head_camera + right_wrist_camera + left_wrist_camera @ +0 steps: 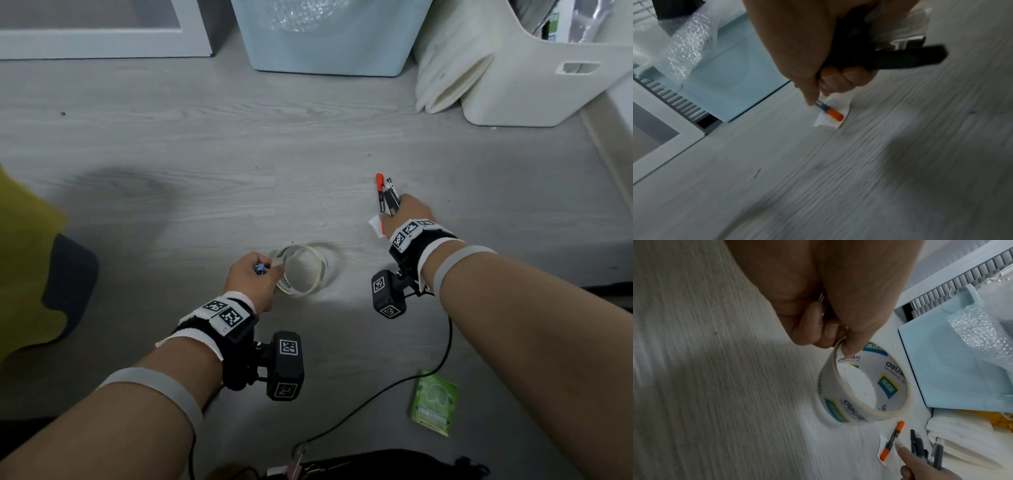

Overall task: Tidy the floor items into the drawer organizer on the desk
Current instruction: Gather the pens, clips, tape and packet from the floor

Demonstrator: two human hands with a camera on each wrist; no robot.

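- Head view: the person is crouching over the grey floor (pixel 205 137). The left hand (pixel 251 279) is pinching the rim of the tape roll (pixel 301 270), thumb inside the ring, while also clutching a small blue item (pixel 260 269) too small to identify. The right hand (pixel 407 214) is grasping a bundle of dark pens (pixel 390 195) and reaching for the orange marker (pixel 381 193). A green packet (pixel 434 404) is lying on the floor near the right forearm, untouched. Neither desk nor drawer organizer is showing, so nothing looks stowed; gathering appears partly done.
- Left wrist view: the left hand (pixel 818 293) is gripping the tape roll (pixel 863 386), which is sitting flat against the floor. The orange marker (pixel 892 441) is lying beside it on a white paper scrap (pixel 882 454), an outstretched finger touching it.
- Right wrist view: the right hand (pixel 818 48) is clenching round the dark pens (pixel 900 58) while one fingertip is pressing the orange marker (pixel 830 112), which is resting on the paper scrap (pixel 822 121). The marker is likely the next pickup.
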